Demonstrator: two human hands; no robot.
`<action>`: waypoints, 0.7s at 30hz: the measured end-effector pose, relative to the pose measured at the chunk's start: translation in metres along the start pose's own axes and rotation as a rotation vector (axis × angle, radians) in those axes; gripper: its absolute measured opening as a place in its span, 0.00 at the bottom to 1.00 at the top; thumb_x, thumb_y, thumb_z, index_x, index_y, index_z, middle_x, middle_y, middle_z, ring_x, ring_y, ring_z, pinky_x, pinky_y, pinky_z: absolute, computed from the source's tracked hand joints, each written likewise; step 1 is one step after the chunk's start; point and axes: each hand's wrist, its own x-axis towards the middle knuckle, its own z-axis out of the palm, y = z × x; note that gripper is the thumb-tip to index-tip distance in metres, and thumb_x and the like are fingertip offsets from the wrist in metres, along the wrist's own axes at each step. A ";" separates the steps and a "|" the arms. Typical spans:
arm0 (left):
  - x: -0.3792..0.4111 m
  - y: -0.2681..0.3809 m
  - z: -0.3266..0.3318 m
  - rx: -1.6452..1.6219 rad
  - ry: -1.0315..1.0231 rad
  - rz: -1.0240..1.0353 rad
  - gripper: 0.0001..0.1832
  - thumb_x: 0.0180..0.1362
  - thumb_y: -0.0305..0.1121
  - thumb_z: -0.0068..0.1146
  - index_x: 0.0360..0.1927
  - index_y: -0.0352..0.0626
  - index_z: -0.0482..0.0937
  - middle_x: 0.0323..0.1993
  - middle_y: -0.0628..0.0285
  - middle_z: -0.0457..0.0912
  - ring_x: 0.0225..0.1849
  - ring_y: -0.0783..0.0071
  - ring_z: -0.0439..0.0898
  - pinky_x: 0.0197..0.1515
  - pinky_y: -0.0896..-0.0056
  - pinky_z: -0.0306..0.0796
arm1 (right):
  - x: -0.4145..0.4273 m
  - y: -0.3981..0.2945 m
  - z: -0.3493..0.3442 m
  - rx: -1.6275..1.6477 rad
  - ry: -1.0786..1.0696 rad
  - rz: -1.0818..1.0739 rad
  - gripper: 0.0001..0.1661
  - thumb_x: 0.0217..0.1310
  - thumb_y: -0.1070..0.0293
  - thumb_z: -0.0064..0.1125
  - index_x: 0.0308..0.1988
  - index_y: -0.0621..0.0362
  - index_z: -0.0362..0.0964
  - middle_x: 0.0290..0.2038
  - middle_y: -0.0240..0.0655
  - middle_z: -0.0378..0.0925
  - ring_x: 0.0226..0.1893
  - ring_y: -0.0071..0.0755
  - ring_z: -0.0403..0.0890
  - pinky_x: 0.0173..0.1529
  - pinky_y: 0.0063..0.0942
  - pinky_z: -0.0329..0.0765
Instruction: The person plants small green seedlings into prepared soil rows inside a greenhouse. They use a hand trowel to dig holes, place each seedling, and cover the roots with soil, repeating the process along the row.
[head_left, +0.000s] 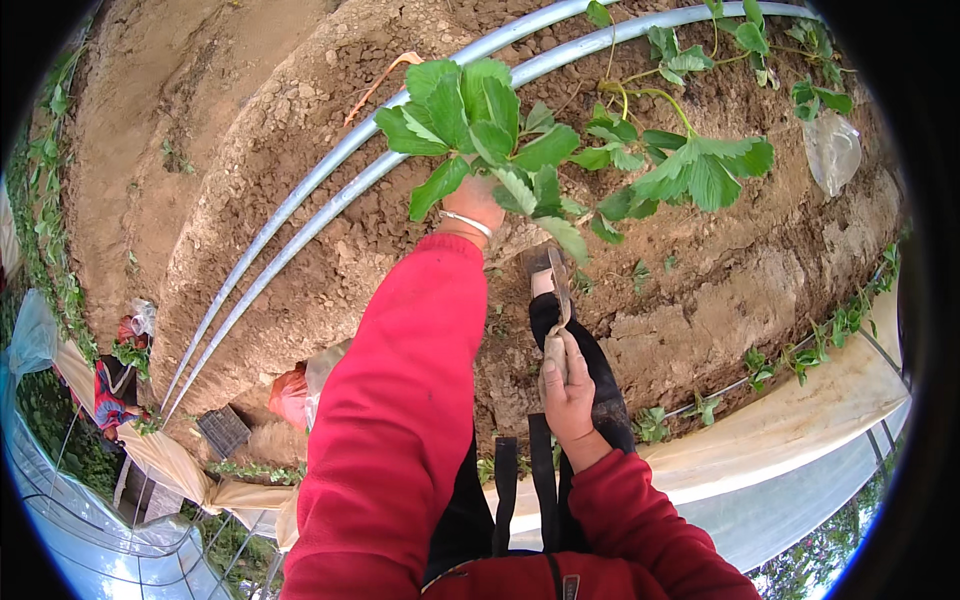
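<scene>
My left hand (474, 204), with a silver bangle at the wrist, reaches out under a leafy strawberry plant (480, 112); the leaves hide its fingers. My right hand (568, 386) is closed around the short handle of a hand trowel (559, 281), whose metal blade points away from me above my shoe. More strawberry leaves (697, 169) and stems spread to the right of my left hand. Two long metal pipes (337, 176) run in a curve across the soil beyond it.
An orange strip (379, 86) lies near the pipes. At the left are a red plastic bag (291, 397), a black crate (223, 430) and another person (112, 401). A clear plastic bag (832, 152) is at the upper right. Plants and plastic sheeting (787, 427) line the lower right.
</scene>
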 end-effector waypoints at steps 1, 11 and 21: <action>-0.004 -0.003 0.000 -0.219 -0.015 -0.087 0.17 0.53 0.34 0.53 0.47 0.42 0.73 0.42 0.56 0.76 0.42 0.58 0.74 0.45 0.59 0.68 | 0.001 0.005 0.003 0.030 0.028 0.033 0.25 0.63 0.67 0.49 0.58 0.61 0.59 0.42 0.39 0.75 0.37 0.27 0.75 0.43 0.25 0.72; -0.069 0.049 -0.002 -0.266 0.144 -0.451 0.23 0.42 0.33 0.65 0.42 0.38 0.70 0.34 0.51 0.77 0.34 0.55 0.77 0.35 0.60 0.69 | -0.008 0.023 0.040 0.100 0.070 0.048 0.25 0.64 0.66 0.49 0.58 0.65 0.59 0.50 0.43 0.71 0.48 0.32 0.73 0.51 0.26 0.69; -0.048 0.043 0.018 -0.798 0.440 -0.398 0.15 0.52 0.23 0.55 0.44 0.36 0.70 0.29 0.59 0.77 0.29 0.71 0.77 0.32 0.73 0.70 | -0.001 0.021 0.052 0.194 -0.026 0.089 0.21 0.64 0.64 0.48 0.53 0.64 0.63 0.33 0.37 0.74 0.28 0.27 0.75 0.32 0.20 0.71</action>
